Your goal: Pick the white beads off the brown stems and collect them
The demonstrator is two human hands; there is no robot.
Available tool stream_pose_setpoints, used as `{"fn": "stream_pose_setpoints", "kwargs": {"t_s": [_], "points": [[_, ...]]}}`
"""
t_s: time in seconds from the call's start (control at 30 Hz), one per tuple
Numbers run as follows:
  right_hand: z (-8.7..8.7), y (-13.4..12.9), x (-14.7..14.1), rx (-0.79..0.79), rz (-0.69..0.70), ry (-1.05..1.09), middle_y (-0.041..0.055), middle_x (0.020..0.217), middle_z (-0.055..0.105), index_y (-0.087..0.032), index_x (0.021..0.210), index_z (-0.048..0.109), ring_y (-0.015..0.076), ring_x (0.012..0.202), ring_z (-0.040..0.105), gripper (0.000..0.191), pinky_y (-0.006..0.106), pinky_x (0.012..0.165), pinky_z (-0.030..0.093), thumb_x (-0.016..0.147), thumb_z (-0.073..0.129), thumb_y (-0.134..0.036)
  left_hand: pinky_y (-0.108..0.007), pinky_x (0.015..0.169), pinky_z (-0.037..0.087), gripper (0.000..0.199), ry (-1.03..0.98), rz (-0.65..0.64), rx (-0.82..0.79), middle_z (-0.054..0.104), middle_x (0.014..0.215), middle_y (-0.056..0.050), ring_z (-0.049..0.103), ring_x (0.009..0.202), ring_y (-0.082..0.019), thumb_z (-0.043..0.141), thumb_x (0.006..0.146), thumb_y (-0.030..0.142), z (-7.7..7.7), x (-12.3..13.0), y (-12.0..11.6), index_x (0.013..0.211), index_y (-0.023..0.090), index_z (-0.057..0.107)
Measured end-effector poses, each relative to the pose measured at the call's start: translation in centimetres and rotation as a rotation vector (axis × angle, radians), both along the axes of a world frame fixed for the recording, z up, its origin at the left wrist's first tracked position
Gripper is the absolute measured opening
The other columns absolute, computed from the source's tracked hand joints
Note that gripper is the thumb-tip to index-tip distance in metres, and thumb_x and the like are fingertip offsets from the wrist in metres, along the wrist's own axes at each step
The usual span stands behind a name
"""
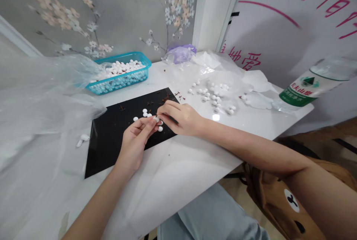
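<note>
Over a black mat [106,136], my left hand [136,136] pinches a small white ball [156,119] between thumb and fingers. My right hand [181,118] meets it from the other side, its fingertips closed on a tiny dark brown piece at the ball's top. Whether that piece is stuck into the ball or only touching it, I cannot tell. Several loose white balls [145,113] lie on the mat around my fingertips. Small brown stem-like bits [164,99] are scattered on the mat's far right part, partly behind my right hand.
A blue basket [119,87] full of white balls with some brown bits stands behind the mat. More white balls [214,97] lie to the right, by clear plastic bags [206,61]. A large bottle [302,89] lies at the right; plastic sheeting [41,121] covers the left. White earphones [83,139] are nearby.
</note>
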State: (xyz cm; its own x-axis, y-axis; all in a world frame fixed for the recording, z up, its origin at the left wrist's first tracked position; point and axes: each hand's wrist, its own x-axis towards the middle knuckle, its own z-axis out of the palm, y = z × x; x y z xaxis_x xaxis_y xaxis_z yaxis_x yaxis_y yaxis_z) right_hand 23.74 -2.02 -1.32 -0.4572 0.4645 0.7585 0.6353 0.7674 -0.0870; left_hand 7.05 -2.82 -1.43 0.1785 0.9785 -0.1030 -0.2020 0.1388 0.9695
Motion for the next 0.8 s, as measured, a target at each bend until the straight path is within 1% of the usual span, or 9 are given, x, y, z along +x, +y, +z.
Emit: {"fn": "stream_pose_setpoints", "kwargs": {"t_s": [0.17, 0.3, 0.4, 0.53, 0.63, 0.8], "points": [[-0.04, 0.05, 0.17, -0.004, 0.0, -0.082, 0.0054, 0.082, 0.06, -0.016, 0.1, 0.045, 0.0105, 0.069, 0.058, 0.016, 0.021, 0.048, 0.038, 0.093, 0.031, -0.018, -0.022, 0.074, 0.05, 0.018, 0.015, -0.016, 0.007, 0.068, 0.076, -0.001, 0.06, 0.07, -0.009, 0.074, 0.065, 0.035, -0.23, -0.28, 0.17, 0.071, 0.018, 0.07], [0.26, -0.15, 0.38, -0.043, 0.069, -0.033, 0.0061, 0.086, 0.06, -0.015, 0.103, 0.044, 0.0104, 0.074, 0.059, 0.016, 0.019, 0.052, 0.042, 0.092, 0.037, -0.023, -0.019, 0.069, 0.05, 0.018, -0.01, -0.001, -0.003, 0.066, 0.072, 0.0, 0.057, 0.065, -0.008, 0.076, 0.064, 0.035, -0.28, -0.47, 0.32, 0.068, 0.018, 0.07], [0.28, -0.09, 0.49, -0.077, 0.101, -0.028, 0.0066, 0.09, 0.06, -0.015, 0.105, 0.044, 0.0115, 0.077, 0.06, 0.02, 0.02, 0.055, 0.044, 0.091, 0.043, -0.029, -0.018, 0.066, 0.049, 0.019, -0.008, 0.01, -0.005, 0.066, 0.072, 0.0, 0.056, 0.064, -0.007, 0.077, 0.061, 0.034, -0.35, -0.62, 0.41, 0.068, 0.018, 0.069], [0.1, 0.08, 0.46, -0.135, 0.119, -0.047, 0.0075, 0.094, 0.06, -0.016, 0.107, 0.044, 0.0125, 0.082, 0.059, 0.02, 0.021, 0.059, 0.046, 0.092, 0.041, -0.029, -0.019, 0.065, 0.049, 0.02, 0.031, 0.011, 0.024, 0.065, 0.072, 0.0, 0.056, 0.064, -0.008, 0.077, 0.061, 0.035, -0.38, -0.76, 0.4, 0.068, 0.017, 0.069], [0.08, 0.01, 0.32, -0.186, 0.14, -0.01, 0.0067, 0.09, 0.059, -0.016, 0.105, 0.044, 0.0114, 0.079, 0.058, 0.018, 0.02, 0.059, 0.045, 0.092, 0.041, -0.028, -0.019, 0.065, 0.049, 0.022, 0.051, 0.003, 0.035, 0.064, 0.07, 0.0, 0.055, 0.062, -0.008, 0.077, 0.061, 0.037, -0.3, -0.78, 0.33, 0.067, 0.017, 0.068], [0.02, -0.11, 0.1, -0.252, 0.173, 0.073, 0.0048, 0.088, 0.057, -0.016, 0.103, 0.045, 0.0089, 0.07, 0.056, 0.018, 0.019, 0.054, 0.043, 0.092, 0.043, -0.031, -0.021, 0.066, 0.049, 0.024, 0.054, 0.005, 0.038, 0.064, 0.068, 0.0, 0.056, 0.064, -0.009, 0.077, 0.06, 0.039, -0.22, -0.71, 0.32, 0.065, 0.018, 0.067]]}}
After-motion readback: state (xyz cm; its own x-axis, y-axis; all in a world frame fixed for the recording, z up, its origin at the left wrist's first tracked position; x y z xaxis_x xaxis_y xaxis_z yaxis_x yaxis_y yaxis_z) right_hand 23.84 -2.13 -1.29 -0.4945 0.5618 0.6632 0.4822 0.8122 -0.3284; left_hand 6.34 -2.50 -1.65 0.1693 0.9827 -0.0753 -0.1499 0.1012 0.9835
